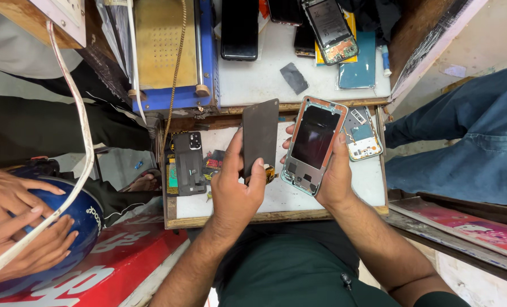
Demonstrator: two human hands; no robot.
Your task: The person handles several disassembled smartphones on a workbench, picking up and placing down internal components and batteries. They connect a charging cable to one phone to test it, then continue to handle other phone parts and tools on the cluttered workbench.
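Note:
My left hand (237, 187) grips a dark flat phone screen panel (260, 136) by its lower end, held upright with a small orange flex piece showing at the bottom. Beside it, my right hand (334, 176) holds an open phone frame (313, 145) with a pale green rim and a dark inner plate, tilted slightly to the right. The two parts are close together but apart, above a small white work tray (276, 196).
On the tray lie a black phone back cover (188, 162) and an opened phone body (362, 135). Farther off stand a blue heating machine (171, 51), several phones and a grey pad (294, 77). Another person's hands (20, 222) rest on a blue helmet at left; jeans-clad legs at right.

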